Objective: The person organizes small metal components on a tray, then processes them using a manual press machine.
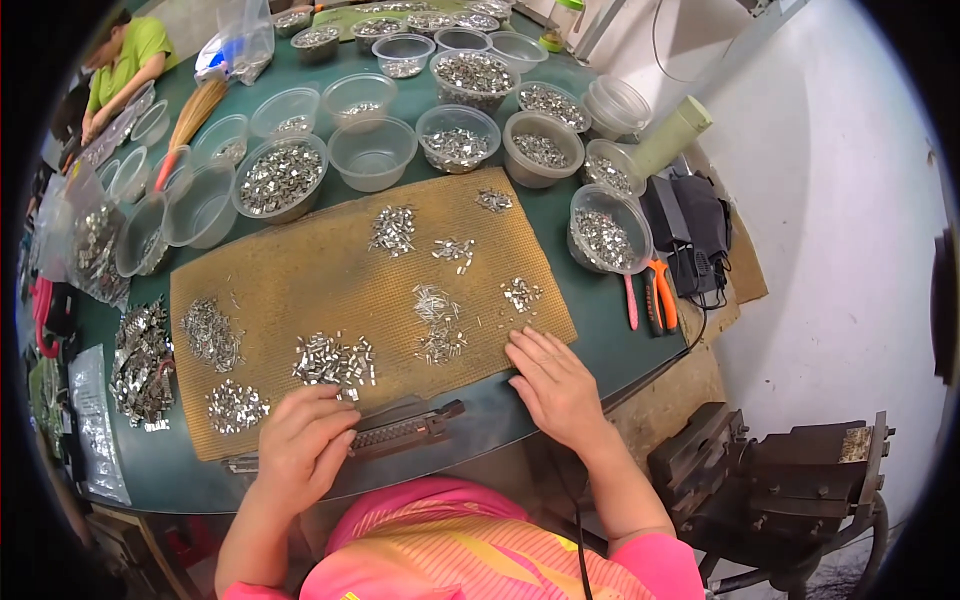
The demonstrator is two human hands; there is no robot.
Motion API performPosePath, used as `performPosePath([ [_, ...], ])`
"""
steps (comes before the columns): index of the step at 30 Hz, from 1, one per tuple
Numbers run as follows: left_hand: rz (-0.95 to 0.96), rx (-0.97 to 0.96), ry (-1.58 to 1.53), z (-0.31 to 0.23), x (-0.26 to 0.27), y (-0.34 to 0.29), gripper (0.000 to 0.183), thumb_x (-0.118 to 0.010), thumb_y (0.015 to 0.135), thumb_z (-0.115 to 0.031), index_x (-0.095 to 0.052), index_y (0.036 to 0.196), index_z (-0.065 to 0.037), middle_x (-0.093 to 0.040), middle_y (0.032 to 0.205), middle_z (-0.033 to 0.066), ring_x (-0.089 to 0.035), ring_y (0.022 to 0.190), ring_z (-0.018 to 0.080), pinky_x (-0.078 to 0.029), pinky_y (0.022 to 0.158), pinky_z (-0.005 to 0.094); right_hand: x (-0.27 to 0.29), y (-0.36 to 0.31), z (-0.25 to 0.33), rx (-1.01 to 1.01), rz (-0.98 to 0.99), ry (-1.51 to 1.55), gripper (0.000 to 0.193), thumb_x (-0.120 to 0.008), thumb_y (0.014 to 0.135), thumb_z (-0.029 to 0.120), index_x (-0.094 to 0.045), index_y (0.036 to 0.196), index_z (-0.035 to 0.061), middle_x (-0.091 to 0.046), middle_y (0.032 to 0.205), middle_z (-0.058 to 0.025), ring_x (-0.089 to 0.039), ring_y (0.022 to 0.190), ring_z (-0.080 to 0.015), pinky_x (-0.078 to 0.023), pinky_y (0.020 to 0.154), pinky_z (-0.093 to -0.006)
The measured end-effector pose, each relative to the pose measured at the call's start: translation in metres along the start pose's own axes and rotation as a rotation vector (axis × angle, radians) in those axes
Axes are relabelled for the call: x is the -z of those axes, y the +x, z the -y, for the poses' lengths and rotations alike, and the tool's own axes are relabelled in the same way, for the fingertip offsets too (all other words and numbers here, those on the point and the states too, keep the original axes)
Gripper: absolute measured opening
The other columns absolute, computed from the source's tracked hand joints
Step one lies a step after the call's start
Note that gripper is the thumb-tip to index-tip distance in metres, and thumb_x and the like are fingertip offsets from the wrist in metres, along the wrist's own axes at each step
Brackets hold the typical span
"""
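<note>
My left hand [300, 435] is at the near edge of a tan textured mat [280, 270], beside a dark metal rail-like fixture [400, 432]. Its fingers are curled with the thumb close to them; anything between them is too small to make out. Just beyond those fingers lies a pile of small shiny metal pieces [338, 362]. My right hand [553, 385] rests at the mat's near right edge, fingers stretched out and holding nothing visible. Closest to it is a small cluster of metal bits [521, 294]. Thin metal strips [437, 303] are heaped left of it.
Clear plastic tubs [372, 155], several with metal parts, crowd beyond the mat. Orange-handled pliers [660, 298] lie at the right. A heap of metal parts [142, 365] and bags [95, 240] are at the left. A person in green [130, 65] sits far left. Dark machinery [780, 490] stands right.
</note>
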State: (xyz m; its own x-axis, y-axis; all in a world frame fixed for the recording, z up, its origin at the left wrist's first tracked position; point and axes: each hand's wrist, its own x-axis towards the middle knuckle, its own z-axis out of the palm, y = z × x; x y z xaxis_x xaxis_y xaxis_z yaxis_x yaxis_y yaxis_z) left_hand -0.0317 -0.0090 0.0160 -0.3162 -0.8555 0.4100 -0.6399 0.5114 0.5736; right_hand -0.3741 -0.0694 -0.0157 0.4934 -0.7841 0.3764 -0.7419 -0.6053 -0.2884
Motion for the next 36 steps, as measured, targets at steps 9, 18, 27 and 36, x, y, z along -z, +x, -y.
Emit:
performPosePath([
  [9, 0.093, -0.219, 0.053, 0.003, -0.013, 0.076, 0.021, -0.078, 0.082, -0.005, -0.073, 0.103, -0.005, -0.070, 0.101, 0.0091, -0.067, 0.101, 0.0315, -0.056, 0.086, 0.0424, 0.003, 0.014, -0.027, -0.268, -0.285, 0.163, 0.009, -0.073, 0.092, 0.009, -0.071, 0.101, 0.0068, -0.070, 0.092, -0.0105, -0.070, 0.079, -0.0304, -0.055, 0.068, -0.0374],
  [18, 0.197, -0.273, -0.006, 0.002, -0.085, 0.136, 0.013, -0.076, 0.088, -0.014, -0.074, 0.100, -0.008, -0.067, 0.091, 0.0070, -0.063, 0.094, 0.0286, -0.054, 0.080, 0.0412, -0.013, 0.034, -0.031, -0.296, -0.241, -0.093, 0.009, -0.078, 0.087, 0.015, -0.071, 0.090, 0.0111, -0.062, 0.081, -0.0046, -0.067, 0.070, -0.0262, -0.053, 0.061, -0.0386],
  [27, 0.283, -0.208, 0.107, 0.000, -0.129, 0.150, 0.015, -0.074, 0.087, -0.019, -0.066, 0.094, -0.007, -0.063, 0.093, 0.0074, -0.062, 0.097, 0.0294, -0.054, 0.080, 0.0435, -0.010, 0.028, -0.029, -0.317, -0.216, 0.003, 0.009, -0.073, 0.088, 0.006, -0.071, 0.096, 0.0075, -0.067, 0.090, -0.0080, -0.068, 0.075, -0.0282, -0.054, 0.066, -0.0375],
  [36, 0.257, -0.197, 0.032, 0.005, -0.128, 0.144, 0.013, -0.072, 0.087, -0.011, -0.070, 0.099, -0.006, -0.063, 0.094, 0.0087, -0.061, 0.095, 0.0302, -0.053, 0.082, 0.0423, -0.004, 0.024, -0.029, -0.365, -0.225, 0.152, 0.010, -0.072, 0.088, 0.004, -0.070, 0.098, 0.0058, -0.067, 0.091, -0.0093, -0.068, 0.077, -0.0291, -0.054, 0.069, -0.0377],
])
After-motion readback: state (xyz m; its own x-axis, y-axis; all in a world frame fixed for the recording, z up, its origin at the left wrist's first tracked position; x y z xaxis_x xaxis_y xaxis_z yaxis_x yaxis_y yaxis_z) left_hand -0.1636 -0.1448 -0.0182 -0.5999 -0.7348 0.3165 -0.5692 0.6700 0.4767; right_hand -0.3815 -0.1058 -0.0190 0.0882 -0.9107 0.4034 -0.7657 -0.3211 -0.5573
